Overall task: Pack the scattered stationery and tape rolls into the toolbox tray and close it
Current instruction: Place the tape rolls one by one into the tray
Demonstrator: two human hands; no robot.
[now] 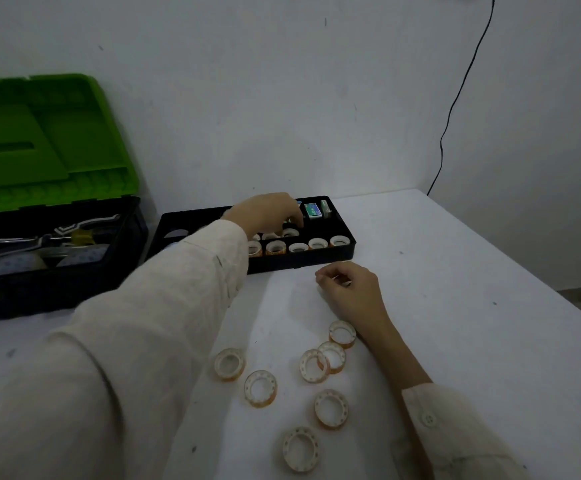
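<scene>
Reaching into the black tray [342, 258] at roughly twelve o'clock on the white table [455, 271], the left hand [265, 211] hangs over the second row of tape rolls, its fingers curled downward toward one roll [289, 233]; whether they are pinched on it or merely touching it I cannot tell, since the knuckles hide the tips. The right hand [346, 285] rests just in front of the tray's near wall, fingers folded in loosely, and something small may sit inside them, but that is unclear. Five rolls line the front compartment [318, 243], and small boxes [313, 210] stand at the tray's far right corner. Seven loose tape rolls [260, 388] lie scattered toward six o'clock, two of them leaning on each other [322, 362]. The green-lidded toolbox [57, 237] stands open at nine o'clock. The packing looks about half done. The likely trouble is the wide left sleeve [192, 278]: it drapes across the tray's near edge and could drag seated rolls out or shove the tray sideways on withdrawal. Crowding rolls upright may also leave them too proud for the tray to seat and the lid to shut.
</scene>
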